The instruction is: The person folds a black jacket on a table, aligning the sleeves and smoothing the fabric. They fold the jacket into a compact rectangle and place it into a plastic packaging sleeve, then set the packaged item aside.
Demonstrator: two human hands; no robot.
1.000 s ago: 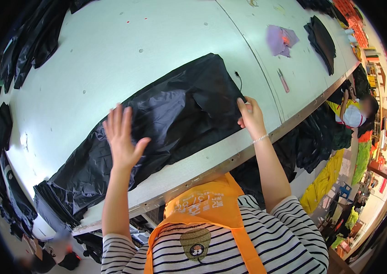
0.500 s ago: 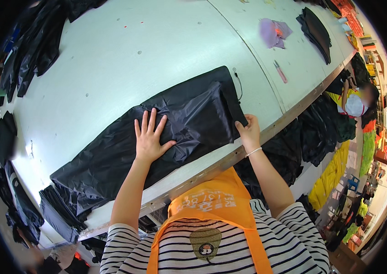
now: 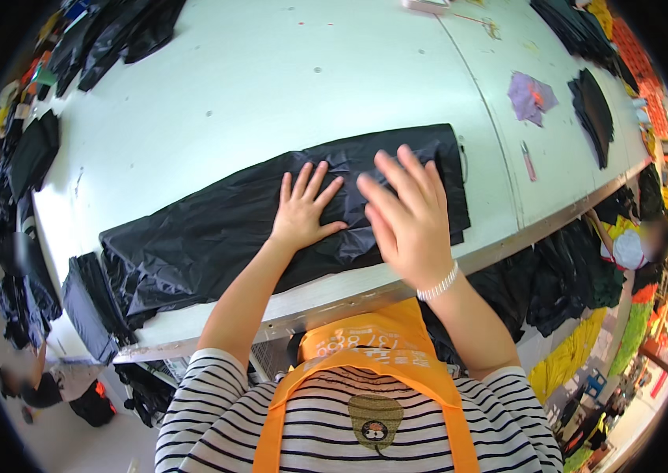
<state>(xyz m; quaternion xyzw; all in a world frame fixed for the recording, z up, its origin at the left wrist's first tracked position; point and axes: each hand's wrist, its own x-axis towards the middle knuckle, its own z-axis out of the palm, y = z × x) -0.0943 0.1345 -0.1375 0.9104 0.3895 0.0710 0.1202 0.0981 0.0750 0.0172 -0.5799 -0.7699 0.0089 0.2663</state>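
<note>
A long piece of shiny black fabric [image 3: 223, 213], folded and a little wrinkled, lies along the near edge of the white table. On its middle rests my left hand [image 3: 304, 206], palm down with the fingers spread. My right hand [image 3: 413, 217] is over the fabric's right part, fingers apart and nothing in them; it is slightly blurred, and I cannot tell whether it touches the cloth. The right end of the fabric lies straight, with a thin dark cord [image 3: 464, 162] just beyond it.
A pink-handled cutter [image 3: 528, 162] and a purple cloth [image 3: 532, 98] lie to the right on the table [image 3: 271, 102]. Dark folded pieces [image 3: 592, 118] are beyond them. Black fabric stacks [image 3: 97, 303] stand at the left. Co-workers [image 3: 625, 244] are at both sides.
My right hand has let go of the fabric's right end and moved left over it, opening. My left hand stays flat on the cloth. The view has shifted.
</note>
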